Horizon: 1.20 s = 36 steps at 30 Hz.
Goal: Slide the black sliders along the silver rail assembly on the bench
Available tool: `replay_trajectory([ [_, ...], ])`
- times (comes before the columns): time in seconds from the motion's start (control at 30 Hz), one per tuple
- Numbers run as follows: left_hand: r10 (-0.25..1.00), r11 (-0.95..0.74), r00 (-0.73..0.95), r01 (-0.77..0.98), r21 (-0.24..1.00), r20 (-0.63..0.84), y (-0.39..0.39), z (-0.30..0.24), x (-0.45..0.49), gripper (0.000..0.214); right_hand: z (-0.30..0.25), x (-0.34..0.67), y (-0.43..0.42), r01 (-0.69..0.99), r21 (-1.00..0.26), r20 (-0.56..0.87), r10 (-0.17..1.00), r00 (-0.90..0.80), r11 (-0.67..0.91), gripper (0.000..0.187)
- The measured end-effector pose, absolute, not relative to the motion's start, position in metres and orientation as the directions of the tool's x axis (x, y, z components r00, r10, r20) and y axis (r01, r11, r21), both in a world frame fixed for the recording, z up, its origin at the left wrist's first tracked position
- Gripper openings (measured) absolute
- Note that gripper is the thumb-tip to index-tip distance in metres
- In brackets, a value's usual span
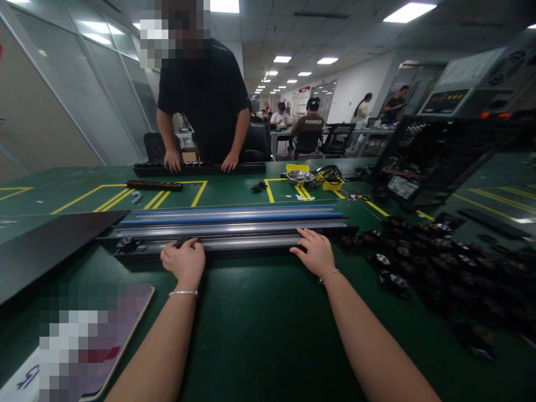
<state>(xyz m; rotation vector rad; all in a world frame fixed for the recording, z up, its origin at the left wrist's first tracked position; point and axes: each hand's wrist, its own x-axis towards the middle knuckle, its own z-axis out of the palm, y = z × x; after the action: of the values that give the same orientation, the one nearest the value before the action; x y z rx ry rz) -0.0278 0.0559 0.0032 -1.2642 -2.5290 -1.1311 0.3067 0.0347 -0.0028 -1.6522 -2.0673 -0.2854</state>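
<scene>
Three long dark rails with shiny metallic channels lie side by side in front of me; the nearest rail (pixel 247 243) is under both hands. My left hand (pixel 184 262) is curled at its left part, fingers closed around a small black part (pixel 181 242) that is mostly hidden. Another small black part (pixel 128 244) sits at the rail's left end. Toward the right end, my right hand (pixel 316 254) rests on the rail with thumb and fingers apart. Behind it are the middle rail (pixel 234 229) and the blue-edged rail (pixel 234 214).
A large pile of small black parts (pixel 444 268) spreads at the right. A phone or tablet (pixel 121 335) lies front left, beside a dark panel (pixel 54 245). Across the table a person (pixel 205 95) handles another rail (pixel 247 168). A metal bowl (pixel 300 177) stands near an open computer case (pixel 410 162).
</scene>
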Motion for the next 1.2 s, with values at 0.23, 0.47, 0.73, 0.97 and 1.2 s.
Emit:
replay_trajectory([
  [0.23, 0.658, 0.379, -0.651, 0.721, 0.58, 0.378, 0.056, 0.003, -0.027, 0.031, -0.003, 0.306, 0.034, 0.957, -0.14, 0.489, 0.858, -0.155, 0.253, 0.028],
  [0.47, 0.686, 0.38, -0.617, 0.756, 0.533, 0.386, 0.054, 0.005, -0.022, 0.031, -0.004, 0.305, 0.036, 0.962, -0.14, 0.482, 0.865, -0.142, 0.236, 0.029],
  [0.73, 0.722, 0.379, -0.581, 0.787, 0.487, 0.377, 0.05, 0.01, -0.02, 0.031, -0.003, 0.305, 0.037, 0.963, -0.154, 0.464, 0.877, -0.129, 0.223, 0.031],
  [0.97, 0.749, 0.385, -0.559, 0.804, 0.454, 0.355, 0.046, 0.015, -0.015, 0.031, -0.003, 0.304, 0.037, 0.963, -0.169, 0.454, 0.884, -0.115, 0.212, 0.029],
  [1.2, 0.759, 0.372, -0.542, 0.816, 0.442, 0.362, 0.046, 0.015, -0.013, 0.031, -0.003, 0.304, 0.037, 0.962, -0.165, 0.46, 0.88, -0.12, 0.217, 0.028],
])
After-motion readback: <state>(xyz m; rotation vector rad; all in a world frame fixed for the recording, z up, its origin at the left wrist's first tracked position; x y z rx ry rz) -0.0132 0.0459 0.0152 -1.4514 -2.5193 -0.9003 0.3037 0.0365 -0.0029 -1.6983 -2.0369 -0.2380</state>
